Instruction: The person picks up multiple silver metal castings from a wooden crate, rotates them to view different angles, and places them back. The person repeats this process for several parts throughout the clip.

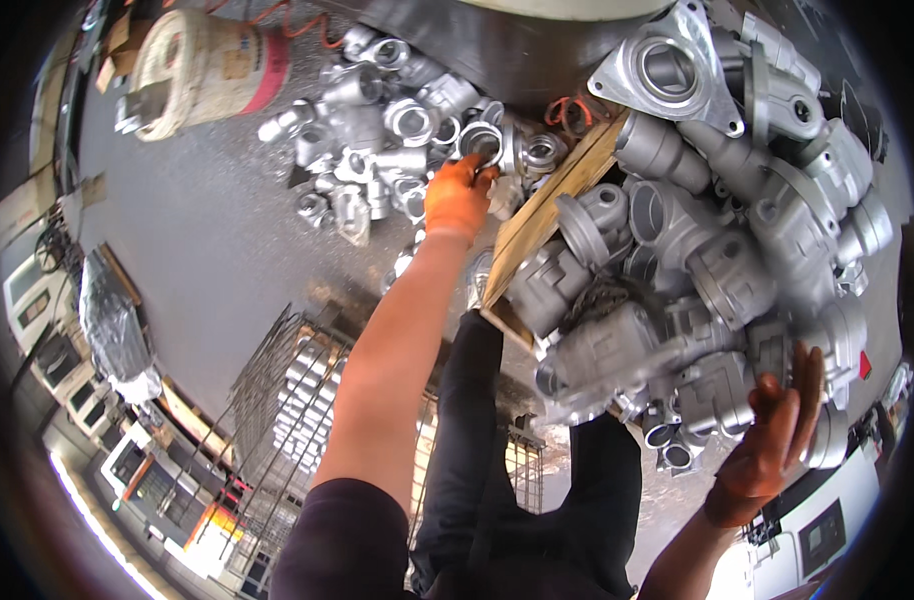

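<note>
Small silver cast fitting [480, 143], round-mouthed and ring-shaped, at the near edge of a loose heap of like fittings [387, 130] on the grey concrete floor [197, 240]. Pinched at its rim by the left hand [459, 197] in an orange glove, fingers curled over the collar: grip narrow and closed on that one piece. Probably solid metal, so heavier than its size suggests, stiff, not fragile, with a dull grainy cast skin that should give the glove fair purchase; smooth machined bore likely slicker. Best hold judged to be across the thick collar or through the open mouth, not on the thin lip.

Right hand [772, 430], also orange-gloved, spread wide with fingers splayed, palm against the underside of a pile of larger grey valve bodies [697, 250]; grip open, holding nothing. Those castings bulky, flanged, tube-necked, matte and rough, stacked untidily on a wooden pallet [552, 200] with a pale plank edge showing. Beyond the small heap, a white drum with a red end [212, 65] lying on its side. Lower left, a wire mesh cage [297, 390] with more silver parts inside.
</note>
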Demonstrator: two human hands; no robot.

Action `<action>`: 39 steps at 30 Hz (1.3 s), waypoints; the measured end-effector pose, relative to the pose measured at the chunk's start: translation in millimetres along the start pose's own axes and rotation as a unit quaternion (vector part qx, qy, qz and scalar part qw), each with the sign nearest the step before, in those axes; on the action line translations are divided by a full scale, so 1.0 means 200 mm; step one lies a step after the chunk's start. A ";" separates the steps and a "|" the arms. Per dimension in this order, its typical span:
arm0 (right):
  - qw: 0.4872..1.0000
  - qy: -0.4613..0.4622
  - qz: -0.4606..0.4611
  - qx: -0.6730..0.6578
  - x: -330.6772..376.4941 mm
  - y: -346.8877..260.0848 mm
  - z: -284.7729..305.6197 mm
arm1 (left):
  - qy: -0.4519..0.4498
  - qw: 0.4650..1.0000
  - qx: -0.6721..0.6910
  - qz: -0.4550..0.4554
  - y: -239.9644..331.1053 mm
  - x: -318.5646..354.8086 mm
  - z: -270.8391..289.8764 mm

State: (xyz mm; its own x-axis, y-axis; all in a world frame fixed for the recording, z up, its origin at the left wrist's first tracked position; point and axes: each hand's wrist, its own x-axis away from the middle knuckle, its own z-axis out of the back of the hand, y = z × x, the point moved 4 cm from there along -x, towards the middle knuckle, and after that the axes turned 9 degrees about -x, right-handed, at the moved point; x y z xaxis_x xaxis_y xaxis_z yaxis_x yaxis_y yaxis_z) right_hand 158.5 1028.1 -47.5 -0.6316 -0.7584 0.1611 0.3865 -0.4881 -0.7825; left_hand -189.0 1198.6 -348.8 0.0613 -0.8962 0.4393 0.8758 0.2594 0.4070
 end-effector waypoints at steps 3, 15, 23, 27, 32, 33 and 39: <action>0.993 -0.074 0.086 -0.026 0.15 -0.23 0.01 | 0.104 0.976 0.063 -0.179 0.01 0.44 0.49; 0.860 -0.309 0.367 -0.176 0.62 -1.07 0.68 | -0.025 0.813 0.534 -0.230 0.80 2.04 1.64; 0.835 -0.258 0.442 -0.202 0.83 -1.35 1.25 | -0.031 0.729 0.617 -0.296 1.20 2.55 1.82; 0.826 -0.245 0.462 -0.210 0.93 -1.42 1.29 | -0.008 0.739 0.604 -0.299 1.14 2.63 1.89; 0.866 -0.309 0.306 -0.246 0.92 -1.31 1.04 | -0.021 0.764 0.582 -0.277 1.01 2.52 1.94; 0.878 -0.325 0.243 -0.253 0.91 -1.24 0.96 | -0.017 0.789 0.567 -0.236 0.95 2.45 1.90; 0.923 -0.260 -0.173 -0.226 0.74 -0.61 0.47 | 0.000 0.907 0.422 0.009 0.28 1.60 1.44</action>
State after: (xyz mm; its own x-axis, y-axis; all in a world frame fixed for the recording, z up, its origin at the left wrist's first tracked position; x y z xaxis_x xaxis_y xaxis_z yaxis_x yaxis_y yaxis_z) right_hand 81.2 934.2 128.1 -0.2121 -0.7530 0.6229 -0.1723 -0.5986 -0.7823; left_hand -258.2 1029.6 44.8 0.0717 -0.8887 0.4528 0.1969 0.4576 0.8671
